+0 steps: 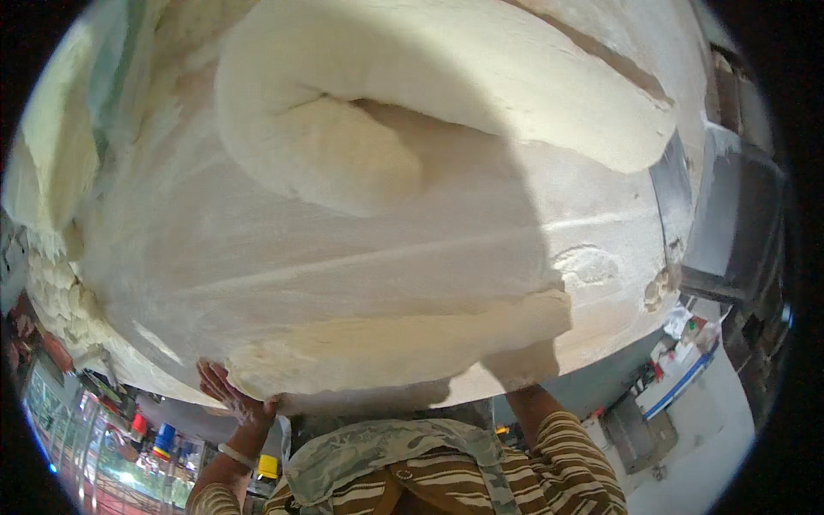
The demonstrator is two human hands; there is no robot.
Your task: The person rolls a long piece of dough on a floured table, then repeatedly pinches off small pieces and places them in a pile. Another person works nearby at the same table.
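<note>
Camouflage-patterned cloth (pixel 386 446), creased and soft, spans the chest over a brown-and-white striped shirt (pixel 566 463). Beyond it, the table (pixel 386 249) carries a smooth, floury, matte surface with a curving edge. Lying along its near side is the front strip of dough (pixel 386 343), long, pale and flattened, its outline uneven. At its left end is the left hand (pixel 230 390), dusted white, fingers extended and spread; a pale band (pixel 236 455) circles that wrist. The right forearm (pixel 534 412) reaches the table edge near the strip's right end, but its hand blends into shadow, so I cannot tell how the fingers stand. Farther back, 1 thick dough roll (pixel 481 77) bends back on itself at the left, plump and smooth. Lumpy dough (pixel 64 292) sits at far left, and 1 dark grey box (pixel 734 227) at right. Print on the small, colourful items (pixel 163 439) at lower left is too small to read
</note>
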